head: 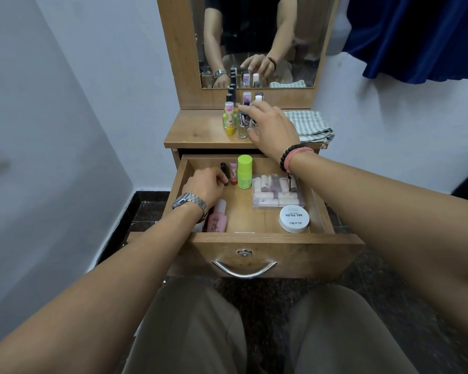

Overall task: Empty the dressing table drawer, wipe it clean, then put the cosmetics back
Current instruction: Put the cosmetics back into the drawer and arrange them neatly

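Drawer (254, 245) stands open; our left hand (204, 184) pinches a black tube (224, 170) inside, right hand (272, 126) fingers spread loosely over tabletop bottles (234, 117).

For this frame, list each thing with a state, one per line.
Drawer: pulled open, partly emptied.
Left hand: grips a black tube in the drawer.
Right hand: among the bottles standing on the tabletop.
Green bottle: in the drawer.
White jar: lid on.
Cloth: folded, unused.

A blue curtain (422, 39) hangs at the upper right against the pale wall (73, 85), and dark speckled flooring (265, 295) spreads below, with khaki trousers (189, 333) nearest the camera.
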`<state>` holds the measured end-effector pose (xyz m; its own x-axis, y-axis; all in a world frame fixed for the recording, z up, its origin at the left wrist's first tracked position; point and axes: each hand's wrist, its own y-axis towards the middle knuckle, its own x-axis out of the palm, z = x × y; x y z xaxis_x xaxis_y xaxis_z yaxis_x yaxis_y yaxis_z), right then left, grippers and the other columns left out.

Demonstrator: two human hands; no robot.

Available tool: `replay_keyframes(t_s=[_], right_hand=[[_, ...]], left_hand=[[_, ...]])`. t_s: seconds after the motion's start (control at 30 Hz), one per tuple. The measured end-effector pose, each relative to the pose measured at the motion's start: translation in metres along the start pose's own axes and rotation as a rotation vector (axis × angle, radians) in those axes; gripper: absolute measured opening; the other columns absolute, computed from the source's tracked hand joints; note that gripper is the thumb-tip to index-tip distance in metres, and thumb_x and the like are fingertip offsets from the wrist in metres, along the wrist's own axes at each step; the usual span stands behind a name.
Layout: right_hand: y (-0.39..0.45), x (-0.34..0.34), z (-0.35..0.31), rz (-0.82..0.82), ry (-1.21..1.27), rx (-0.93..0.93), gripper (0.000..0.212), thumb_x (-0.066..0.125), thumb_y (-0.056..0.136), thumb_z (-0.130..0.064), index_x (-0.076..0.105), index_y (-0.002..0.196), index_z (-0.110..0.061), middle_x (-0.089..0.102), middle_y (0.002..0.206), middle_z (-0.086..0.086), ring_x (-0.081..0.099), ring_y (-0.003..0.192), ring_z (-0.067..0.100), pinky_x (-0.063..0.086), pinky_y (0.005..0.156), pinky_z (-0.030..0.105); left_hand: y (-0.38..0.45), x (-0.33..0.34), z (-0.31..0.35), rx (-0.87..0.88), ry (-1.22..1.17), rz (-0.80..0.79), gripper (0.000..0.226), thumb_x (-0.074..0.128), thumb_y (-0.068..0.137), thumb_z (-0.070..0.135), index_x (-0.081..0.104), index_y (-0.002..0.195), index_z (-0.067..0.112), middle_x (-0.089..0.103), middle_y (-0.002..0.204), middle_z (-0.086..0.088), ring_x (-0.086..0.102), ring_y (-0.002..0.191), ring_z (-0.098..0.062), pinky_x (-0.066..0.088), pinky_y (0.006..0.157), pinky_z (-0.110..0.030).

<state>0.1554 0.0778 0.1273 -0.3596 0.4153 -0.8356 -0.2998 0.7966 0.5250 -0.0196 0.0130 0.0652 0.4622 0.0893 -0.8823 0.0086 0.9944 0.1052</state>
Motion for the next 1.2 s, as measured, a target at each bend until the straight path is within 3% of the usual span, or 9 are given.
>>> replay_keyframes(t_s=[0.17, 0.37, 0.6, 0.77, 0.87, 1.0, 1.07, 1.2], right_hand=[[0.0, 0.002, -0.003, 0.012, 0.072, 0.002, 0.044, 0.059, 0.087, -0.015, 0.053, 0.13, -0.022, 0.055, 0.129, 0.001, 0.056, 0.108, 0.028, 0.049, 0.084, 0.036], [0.0, -0.006, -0.007, 0.043, 0.202, 0.08, 0.022, 0.065, 0.084, -0.013, 0.054, 0.103, -0.014, 0.057, 0.103, 0.004, 0.057, 0.088, 0.024, 0.049, 0.076, 0.039], [-0.013, -0.009, -0.007, 0.084, 0.295, 0.129, 0.02, 0.064, 0.083, -0.011, 0.054, 0.1, -0.016, 0.056, 0.091, -0.004, 0.054, 0.079, 0.019, 0.05, 0.075, 0.039], [-0.038, -0.024, -0.011, 0.128, 0.378, 0.129, 0.022, 0.064, 0.082, -0.011, 0.055, 0.099, -0.02, 0.06, 0.094, -0.005, 0.057, 0.077, 0.014, 0.051, 0.071, 0.032], [-0.065, -0.036, -0.013, 0.116, 0.408, 0.157, 0.023, 0.064, 0.082, -0.008, 0.056, 0.098, -0.023, 0.059, 0.091, -0.011, 0.057, 0.077, 0.008, 0.047, 0.071, 0.024], [-0.111, -0.047, -0.012, 0.056, 0.495, 0.26, 0.026, 0.065, 0.08, -0.006, 0.058, 0.097, -0.024, 0.064, 0.096, -0.01, 0.065, 0.09, 0.01, 0.055, 0.081, 0.034], [-0.13, -0.053, -0.012, 0.025, 0.536, 0.304, 0.026, 0.065, 0.08, -0.004, 0.058, 0.098, -0.022, 0.064, 0.097, -0.011, 0.065, 0.09, 0.01, 0.055, 0.082, 0.032], [-0.153, -0.068, -0.016, 0.019, 0.651, 0.394, 0.027, 0.067, 0.079, -0.002, 0.059, 0.099, -0.018, 0.066, 0.1, -0.003, 0.066, 0.081, 0.003, 0.051, 0.07, 0.011]], left_hand=[[0.0, 0.0, 0.0, -0.003, 0.005, -0.004, 0.021, 0.053, 0.087, 0.017, 0.067, 0.085, 0.033, 0.07, 0.098, 0.002, 0.065, 0.091, -0.026, 0.053, 0.077, -0.035], [0.001, 0.001, 0.0, 0.001, -0.004, 0.008, 0.021, 0.054, 0.086, 0.017, 0.064, 0.079, 0.034, 0.071, 0.097, 0.001, 0.066, 0.089, -0.027, 0.053, 0.075, -0.034], [0.001, 0.002, -0.002, 0.022, 0.0, 0.046, 0.022, 0.052, 0.086, 0.017, 0.064, 0.08, 0.034, 0.071, 0.097, -0.001, 0.065, 0.087, -0.028, 0.054, 0.074, -0.037], [-0.001, 0.002, -0.001, 0.073, -0.032, 0.095, 0.017, 0.052, 0.087, 0.017, 0.065, 0.092, 0.028, 0.07, 0.095, 0.001, 0.065, 0.085, -0.025, 0.053, 0.072, -0.038], [-0.002, 0.001, 0.003, 0.171, -0.088, 0.112, 0.019, 0.055, 0.085, 0.015, 0.061, 0.101, 0.024, 0.068, 0.094, 0.007, 0.064, 0.085, -0.019, 0.052, 0.073, -0.036], [-0.011, -0.003, 0.015, 0.378, -0.165, 0.049, 0.029, 0.063, 0.085, 0.014, 0.057, 0.113, 0.021, 0.061, 0.096, 0.009, 0.057, 0.079, -0.01, 0.051, 0.074, -0.032], [-0.018, -0.006, 0.025, 0.47, -0.258, -0.028, 0.034, 0.066, 0.086, 0.017, 0.058, 0.118, 0.021, 0.062, 0.101, 0.008, 0.057, 0.08, -0.009, 0.049, 0.074, -0.026], [-0.035, -0.008, 0.043, 0.572, -0.268, -0.18, 0.039, 0.069, 0.085, 0.029, 0.06, 0.123, 0.023, 0.065, 0.107, 0.01, 0.062, 0.088, -0.007, 0.051, 0.078, -0.023]])
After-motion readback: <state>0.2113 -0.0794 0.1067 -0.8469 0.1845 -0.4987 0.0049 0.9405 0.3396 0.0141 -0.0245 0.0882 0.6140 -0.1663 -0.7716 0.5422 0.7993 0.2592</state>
